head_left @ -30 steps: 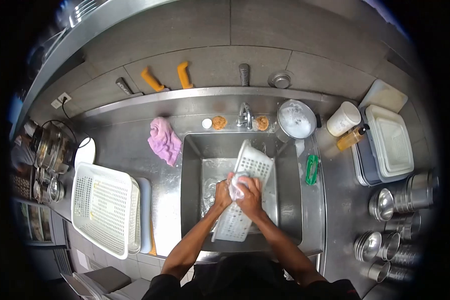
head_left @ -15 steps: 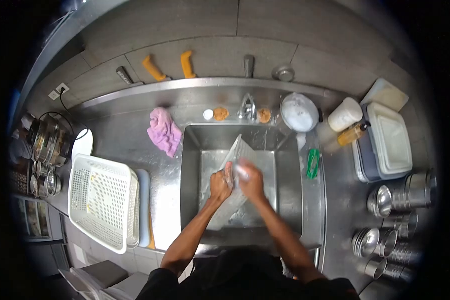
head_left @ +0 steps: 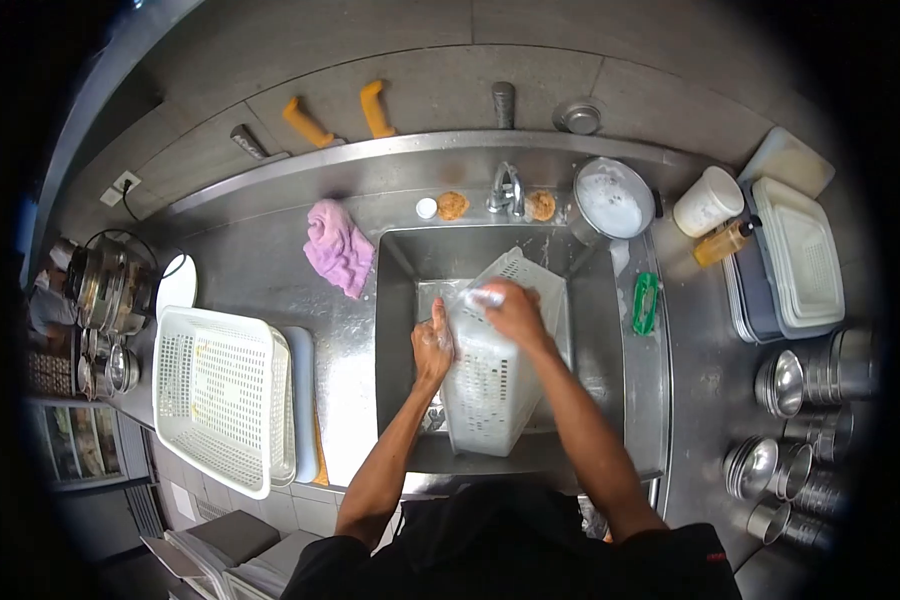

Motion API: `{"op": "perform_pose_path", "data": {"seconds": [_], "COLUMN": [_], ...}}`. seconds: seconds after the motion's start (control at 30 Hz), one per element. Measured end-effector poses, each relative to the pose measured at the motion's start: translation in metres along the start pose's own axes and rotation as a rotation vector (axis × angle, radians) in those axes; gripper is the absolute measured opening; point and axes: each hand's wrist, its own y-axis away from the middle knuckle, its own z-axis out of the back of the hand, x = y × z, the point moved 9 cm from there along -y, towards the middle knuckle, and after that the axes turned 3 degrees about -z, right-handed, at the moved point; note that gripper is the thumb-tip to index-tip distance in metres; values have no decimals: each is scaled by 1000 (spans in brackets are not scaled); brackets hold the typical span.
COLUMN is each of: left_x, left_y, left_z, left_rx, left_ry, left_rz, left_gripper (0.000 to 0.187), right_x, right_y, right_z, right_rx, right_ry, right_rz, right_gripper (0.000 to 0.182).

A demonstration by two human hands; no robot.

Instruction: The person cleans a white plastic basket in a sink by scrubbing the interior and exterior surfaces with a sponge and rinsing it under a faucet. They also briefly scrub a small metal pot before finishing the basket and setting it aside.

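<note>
A white perforated basket stands tilted inside the steel sink. My left hand is closed on the basket's left edge, with its thumb pointing up and suds on the skin. Over the basket's upper part, my right hand is wrapped round a whitish scrubbing pad, pressed near the basket's surface. Motion slightly blurs the pad and the fingers.
Left of the sink are a pink cloth and another white basket. Behind it are the faucet and a soapy pot. At right lie a green item, a bottle and steel bowls.
The basket has turned so that its broad side now shows, and it sits further right. My right hand has moved up and right with the pad; my left hand stays at the edge.
</note>
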Motion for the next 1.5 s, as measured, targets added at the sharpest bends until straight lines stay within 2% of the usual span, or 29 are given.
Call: {"op": "perform_pose_path", "data": {"seconds": [0.03, 0.1, 0.13, 0.2, 0.27, 0.3, 0.33, 0.37, 0.43, 0.5, 0.53, 0.57, 0.6, 0.67, 0.73, 0.8, 0.83, 0.93, 0.97, 1.07, 1.1, 1.17, 1.2, 1.23, 1.27, 1.3, 1.33, 1.4, 1.5], "left_x": [3, 21, 29, 35, 36, 32, 28, 15, 18, 16, 17, 19, 16, 7, 5, -1, -1, 9, 17, 62, 43, 34, 31, 10, 1, 1, 0, -13, -7], "left_y": [2, -7, -14, -17, -15, -10, -3, 4, 0, -14, -15, -12, -10, -6, -9, -13, -14, -24, -32, -54, -44, -46, -45, -38, -35, -34, -27, -16, -21], "left_z": [-3, -15, -22, -26, -24, -28, -31, -27, -29, -32, -31, -30, -29, -28, -24, -24, -23, -28, -31, -36, -39, -40, -38, -31, -30, -33, -36, -39, -45], "left_rx": [-24, -19, -20, -78, -137, -50, 34, -1, 31, 50, 36, 26, 29, 32, 43, 58, 67, 102, 133, 78, 160, 130, 92, 38, 41, 68, 100, 117, 51], "left_ry": [-11, -20, -33, -27, -25, -56, -87, -97, -122, -148, -185, -222, -225, -246, -271, -297, -296, -290, -294, -168, 62, 17, -26, -41, -42, -42, -45, -6, -76], "left_rz": [-3, -51, -88, -120, -162, -132, -98, -113, -170, -227, -245, -264, -266, -237, -265, -294, -269, -197, -138, -87, 14, 2, -7, -154, -151, -51, 50, 59, 31], "left_gripper": [79, 77, 75, 70, 64, 58, 53, 45, 44, 43, 41, 40, 40, 40, 42, 43, 44, 49, 52, 63, 73, 74, 75, 73, 73, 70, 68, 63, 57], "right_x": [-6, 8, 15, 64, 45, 32, 9, -2, -10, 13, 46, 35, 21, -13, -3, 38, 17, -3, 5, 55, 69, 70, 66, 66, 67, 49, 23, -18, 5], "right_y": [3, 17, 31, 76, 65, 54, 30, 15, 4, 13, 30, 24, 11, -16, -13, 12, -3, -15, -10, 43, 61, 84, 86, 90, 90, 74, 66, 49, 79], "right_z": [3, 20, 9, -4, 2, 6, 17, 36, 44, 20, 20, 18, 19, 39, 37, 31, 34, 33, 23, 0, -9, -21, -14, 0, 16, 36, 52, 81, 55], "right_rx": [-12, -154, -80, -260, -233, -206, -171, -81, -4, -88, -135, -123, -118, -123, -111, -169, -163, -195, -126, -145, -167, -199, -198, -215, -235, -227, -346, -316, -342], "right_ry": [-2, 241, 146, 335, 282, 223, 227, 138, 57, 365, 409, 335, 261, 233, 271, 341, 223, 310, 240, 145, 300, 468, 471, 404, 336, 120, 374, -24, 28], "right_rz": [-6, 143, 97, 343, 346, 354, 228, 45, -113, 150, 183, 164, 146, -63, -57, 257, 192, 83, 182, 363, 389, 475, 467, 511, 559, 440, 316, 147, 260], "right_gripper": [24, 25, 26, 28, 30, 33, 31, 30, 28, 27, 27, 27, 27, 26, 25, 23, 23, 24, 26, 23, 21, 19, 19, 20, 20, 20, 20, 23, 26]}}
